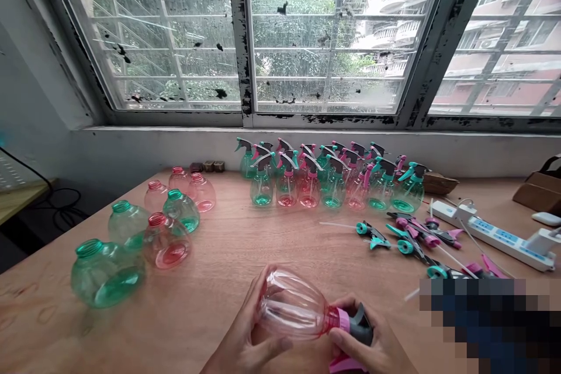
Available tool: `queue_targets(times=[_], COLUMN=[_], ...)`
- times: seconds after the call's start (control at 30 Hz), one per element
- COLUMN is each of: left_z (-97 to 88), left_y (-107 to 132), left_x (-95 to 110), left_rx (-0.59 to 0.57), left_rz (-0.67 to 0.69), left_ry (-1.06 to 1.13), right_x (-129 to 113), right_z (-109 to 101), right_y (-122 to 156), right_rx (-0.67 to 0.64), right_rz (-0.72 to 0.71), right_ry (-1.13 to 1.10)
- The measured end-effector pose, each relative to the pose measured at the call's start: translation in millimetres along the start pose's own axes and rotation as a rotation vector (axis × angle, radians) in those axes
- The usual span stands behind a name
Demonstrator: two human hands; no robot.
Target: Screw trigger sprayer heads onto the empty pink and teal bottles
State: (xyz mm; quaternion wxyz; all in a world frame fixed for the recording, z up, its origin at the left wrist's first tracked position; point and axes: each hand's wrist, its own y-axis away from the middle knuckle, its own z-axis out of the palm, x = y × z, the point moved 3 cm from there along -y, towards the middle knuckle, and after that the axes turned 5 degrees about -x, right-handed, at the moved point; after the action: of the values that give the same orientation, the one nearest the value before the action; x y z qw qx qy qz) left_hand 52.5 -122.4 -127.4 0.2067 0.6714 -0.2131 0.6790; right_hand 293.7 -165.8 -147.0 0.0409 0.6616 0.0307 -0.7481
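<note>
A clear pink spray bottle (291,302) lies sideways between my hands near the table's front edge. My left hand (252,327) is wrapped round the bottle's base end. At the neck, my right hand (368,339) grips the pink and black spray head (362,327), thumb and fingers closed about the pink collar. The spray head sits against the bottle's neck; how far it is screwed on I cannot tell. Part of the pink trigger shows below my right hand.
Open green bottles (107,274) and pink bottles (168,242) stand at the left. Rows of bottles with spray heads (309,187) line the back. Loose spray heads (416,236) lie at the right, beside a white power strip (499,234). A pixelated patch covers the lower right.
</note>
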Motion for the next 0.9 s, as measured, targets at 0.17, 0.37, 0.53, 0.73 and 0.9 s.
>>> queue_targets(times=[0.17,0.37,0.53,0.73,0.9], left_z=[0.0,-5.5,-5.1,-3.2,0.7], left_y=[1.0,0.9,-1.0,1.4,1.8], left_x=[-2.1,-9.3,-10.6,-12.9,-1.8], left_rx=[0.027,0.004,-0.009,0.001,-0.03], left_rz=[0.03,0.063,0.031,0.106,0.056], left_ry=[-0.064,-0.069,-0.038,-0.102,-0.05], right_x=[3.6,-0.1,2.4,3.8,-1.3], right_z=[-4.2,-0.2,-2.6,-4.2,0.2], right_y=[-0.2,0.1,-0.6,-1.4,0.7], right_rx=[0.038,0.019,0.04,0.065,0.057], right_rz=[0.015,-0.004,-0.004,0.023,0.02], right_ry=[0.023,0.0,0.01,-0.033,-0.019])
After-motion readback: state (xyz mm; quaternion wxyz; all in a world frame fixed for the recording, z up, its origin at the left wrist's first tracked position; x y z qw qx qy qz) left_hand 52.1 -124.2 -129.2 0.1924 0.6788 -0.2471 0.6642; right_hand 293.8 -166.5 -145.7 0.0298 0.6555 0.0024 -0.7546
